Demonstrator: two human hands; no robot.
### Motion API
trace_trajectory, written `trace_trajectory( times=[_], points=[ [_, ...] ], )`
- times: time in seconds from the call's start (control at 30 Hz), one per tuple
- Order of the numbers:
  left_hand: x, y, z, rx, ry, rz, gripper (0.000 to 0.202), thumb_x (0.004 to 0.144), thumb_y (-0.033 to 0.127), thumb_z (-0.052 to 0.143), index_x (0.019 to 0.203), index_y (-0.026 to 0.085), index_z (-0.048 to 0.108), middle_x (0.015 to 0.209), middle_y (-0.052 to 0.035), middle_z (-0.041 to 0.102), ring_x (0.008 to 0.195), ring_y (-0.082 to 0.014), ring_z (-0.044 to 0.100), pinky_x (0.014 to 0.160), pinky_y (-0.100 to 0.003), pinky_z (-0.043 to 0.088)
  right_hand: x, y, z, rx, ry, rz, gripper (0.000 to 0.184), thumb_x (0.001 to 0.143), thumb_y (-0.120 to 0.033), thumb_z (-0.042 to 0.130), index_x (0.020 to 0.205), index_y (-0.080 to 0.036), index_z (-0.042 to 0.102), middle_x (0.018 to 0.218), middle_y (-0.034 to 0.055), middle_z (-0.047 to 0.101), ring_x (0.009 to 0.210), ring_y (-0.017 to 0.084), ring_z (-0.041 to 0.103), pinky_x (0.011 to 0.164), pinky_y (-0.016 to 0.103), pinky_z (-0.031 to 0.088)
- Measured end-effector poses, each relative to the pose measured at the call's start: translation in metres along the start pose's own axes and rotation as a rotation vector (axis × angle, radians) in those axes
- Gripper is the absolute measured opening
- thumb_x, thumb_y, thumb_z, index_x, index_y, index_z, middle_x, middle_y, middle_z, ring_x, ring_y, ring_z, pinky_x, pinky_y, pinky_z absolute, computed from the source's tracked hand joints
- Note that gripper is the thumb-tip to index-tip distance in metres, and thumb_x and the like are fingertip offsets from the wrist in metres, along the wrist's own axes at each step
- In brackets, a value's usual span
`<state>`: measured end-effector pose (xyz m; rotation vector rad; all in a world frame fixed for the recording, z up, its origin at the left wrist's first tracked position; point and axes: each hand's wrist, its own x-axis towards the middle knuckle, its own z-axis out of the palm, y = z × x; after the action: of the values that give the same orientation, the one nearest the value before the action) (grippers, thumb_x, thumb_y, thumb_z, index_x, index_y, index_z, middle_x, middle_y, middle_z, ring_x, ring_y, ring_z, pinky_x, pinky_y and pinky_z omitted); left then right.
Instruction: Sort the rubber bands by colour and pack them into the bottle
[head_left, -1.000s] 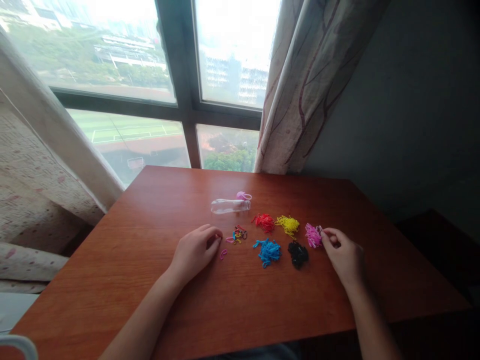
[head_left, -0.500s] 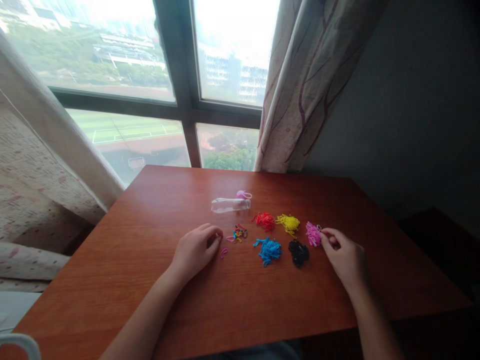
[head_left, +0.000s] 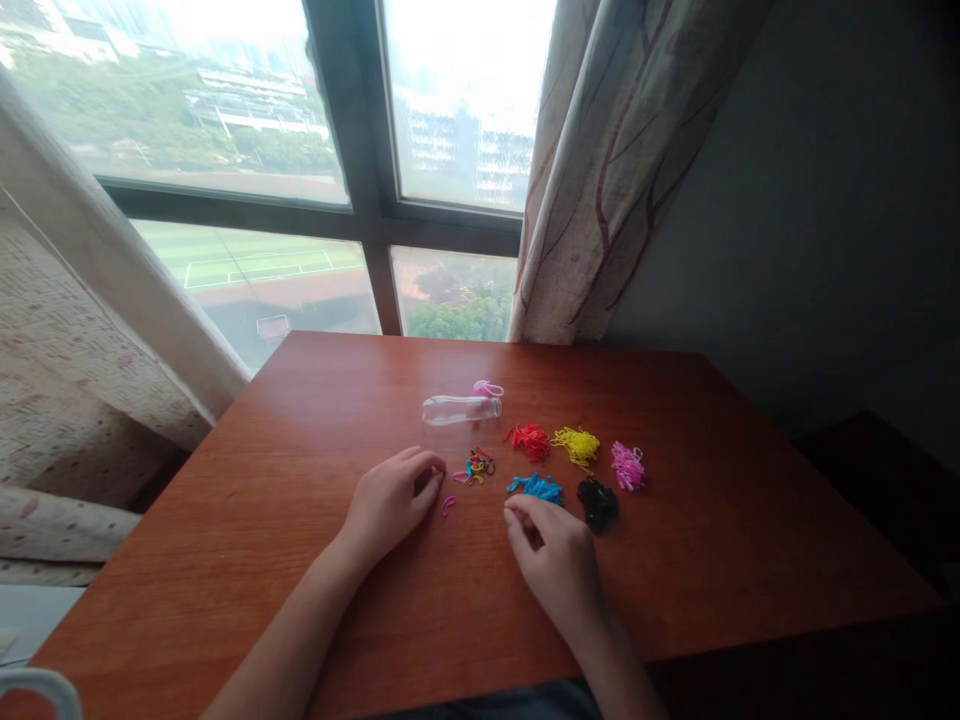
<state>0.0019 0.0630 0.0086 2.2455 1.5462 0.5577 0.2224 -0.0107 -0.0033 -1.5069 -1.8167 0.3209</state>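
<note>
**Right hand (head_left: 556, 560) before the blue loops (head_left: 537, 487)**

Head view: pinched narrow, it hides their near edge. The left hand (head_left: 391, 503), also narrow, is just left of the mixed-colour loops (head_left: 478, 467) on the counter (head_left: 420, 620). Whether either holds anything cannot be told.

Blue pile (head_left: 540, 487), black pile (head_left: 598, 504)
</note>
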Motion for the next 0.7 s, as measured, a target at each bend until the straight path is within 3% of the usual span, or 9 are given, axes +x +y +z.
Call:
trace_trajectory(
  times=[0.23,0.7],
  points=[
    [-0.001,0.001,0.001,0.012,-0.007,0.009,0.015,0.088,0.028,0.052,0.091,0.025,0.067,0.088,-0.0004,0.069,0.079,-0.017,0.064,0.066,-0.024,0.044,-0.007,-0.02,0.018,0.016,-0.106,0.003,0.018,0.091,-0.017,0.051,0.088,-0.022,0.067,0.074,-0.0002,0.068,0.069,0.016,0.063,0.067,0.024,0.043],
    [0.003,0.019,0.016,0.048,-0.089,0.085,0.014,0.091,0.029,0.052,0.094,0.025,0.065,0.091,-0.0006,0.065,0.078,-0.0153,0.063,0.066,-0.024,0.041,-0.013,-0.018,0.022,0.017,-0.146,0.012,0.019,0.09,-0.014,0.05,0.087,-0.022,0.066,0.076,-0.0002,0.068,0.071,0.016,0.062,0.067,0.025,0.04]
  ],
)
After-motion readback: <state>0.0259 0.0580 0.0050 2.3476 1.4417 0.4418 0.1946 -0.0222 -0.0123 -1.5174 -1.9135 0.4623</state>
